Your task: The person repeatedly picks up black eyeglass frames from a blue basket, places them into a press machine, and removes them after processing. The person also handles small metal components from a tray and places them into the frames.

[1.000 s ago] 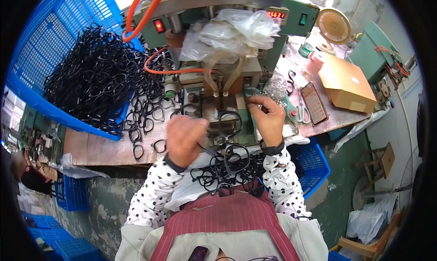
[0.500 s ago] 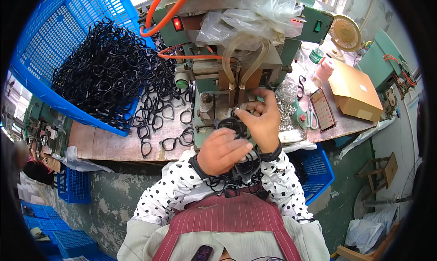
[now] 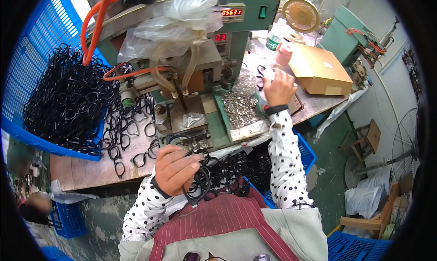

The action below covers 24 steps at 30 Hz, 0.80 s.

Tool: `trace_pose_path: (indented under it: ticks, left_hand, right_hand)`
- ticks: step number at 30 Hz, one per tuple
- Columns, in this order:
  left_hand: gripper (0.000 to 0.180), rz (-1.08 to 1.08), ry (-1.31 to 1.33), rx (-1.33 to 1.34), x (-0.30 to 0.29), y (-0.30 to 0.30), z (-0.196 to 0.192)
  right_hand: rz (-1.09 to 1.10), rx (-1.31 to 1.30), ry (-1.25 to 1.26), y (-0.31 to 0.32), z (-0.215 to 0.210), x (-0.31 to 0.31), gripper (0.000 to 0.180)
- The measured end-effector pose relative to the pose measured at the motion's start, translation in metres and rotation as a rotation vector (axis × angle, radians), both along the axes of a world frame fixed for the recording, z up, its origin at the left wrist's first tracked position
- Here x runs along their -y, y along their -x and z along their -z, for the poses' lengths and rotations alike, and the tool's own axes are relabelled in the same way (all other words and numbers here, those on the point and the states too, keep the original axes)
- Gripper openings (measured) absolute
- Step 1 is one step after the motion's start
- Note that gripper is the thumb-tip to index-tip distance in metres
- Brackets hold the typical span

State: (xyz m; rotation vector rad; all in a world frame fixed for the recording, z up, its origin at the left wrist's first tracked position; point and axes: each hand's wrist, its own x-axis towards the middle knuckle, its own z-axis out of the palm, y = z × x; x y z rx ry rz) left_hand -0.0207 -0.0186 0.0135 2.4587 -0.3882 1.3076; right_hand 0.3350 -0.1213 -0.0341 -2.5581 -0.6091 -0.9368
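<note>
My left hand (image 3: pixel 175 170) is closed round a black eyeglass frame (image 3: pixel 199 190), which hangs below the fingers in front of the apron. Past it is the metal bed (image 3: pixel 191 120) of a green press-like machine, with clear hoses above. Stretched out to the right, my right hand (image 3: pixel 280 89) is bent down over the table beyond a tray of small metal parts (image 3: pixel 239 108). Its fingers are curled close together, and what they grip, if anything, is hidden. Partly under that hand lies a phone (image 3: pixel 297 105). A pink bottle (image 3: pixel 283 55) stands just beyond.
A blue crate (image 3: pixel 50 147) heaped with black frames (image 3: pixel 68 97) stands at the left, with more frames (image 3: pixel 120 138) loose beside it. A cardboard box (image 3: pixel 321 67) sits at the right. Another blue crate (image 3: pixel 307 152) is below the table edge. An orange hose (image 3: pixel 93 33) crosses the machine.
My right hand has left the machine bed and reached right, past the metal-parts tray. My left hand stays low with an eyeglass frame. The view has turned right.
</note>
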Motion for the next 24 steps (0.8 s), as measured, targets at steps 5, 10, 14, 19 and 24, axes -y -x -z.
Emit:
trace_pose_path:
  ticks: [5,10,14,19,24]
  left_hand:
    - [0.037,-0.057,0.024,-0.005,-0.001,-0.001,0.003]
    - [0.036,-0.075,0.004,0.003,-0.001,-0.003,0.005]
    - [0.035,-0.114,-0.017,-0.014,-0.002,0.003,0.005]
    - [0.035,-0.133,-0.017,0.024,-0.004,0.001,0.009]
    - [0.034,-0.011,-0.023,-0.033,-0.003,-0.01,0.004]
  right_hand:
    - [0.297,-0.137,0.181,-0.073,0.011,0.025,0.056]
    - [0.342,-0.404,0.383,-0.109,0.036,0.022,0.051]
    - [0.332,-0.424,0.24,-0.096,0.022,0.019,0.056]
    - [0.181,-0.196,-0.082,-0.103,0.002,0.048,0.055]
    - [-0.361,-0.163,-0.5,-0.037,-0.026,0.045,0.029]
